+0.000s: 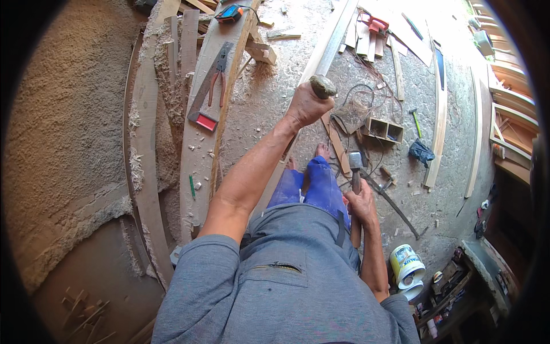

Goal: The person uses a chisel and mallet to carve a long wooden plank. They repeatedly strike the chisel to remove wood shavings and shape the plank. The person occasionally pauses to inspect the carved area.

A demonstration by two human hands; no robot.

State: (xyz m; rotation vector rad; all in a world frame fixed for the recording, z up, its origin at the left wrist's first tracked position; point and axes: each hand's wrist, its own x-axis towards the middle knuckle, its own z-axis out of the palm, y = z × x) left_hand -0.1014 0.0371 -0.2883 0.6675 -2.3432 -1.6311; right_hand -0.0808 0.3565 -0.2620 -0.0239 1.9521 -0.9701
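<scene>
My left hand (306, 108) is closed round a tool with a worn, rounded top (322, 86); the rest of that tool is hidden. Behind it runs a long pale board (327, 40). Low at the right, beside my blue-trousered legs, my right hand (361, 203) grips a hammer (355, 162) by its handle, with the square metal head upward. My bare feet show between the two hands. On the plank bench (193, 149) to my left lie pliers (220, 77), a metal square (207, 103), a green pencil (192, 187) and an orange-black device (229, 12).
Rough wall (69, 114) at left. On the floor are a red power tool (375, 26), wooden box (382, 131), cords, green-handled hammer (416, 123), dark bag (421, 151), bar clamp (395, 209), loose boards and white buckets (407, 266). Wooden frames (510, 137) stand at right.
</scene>
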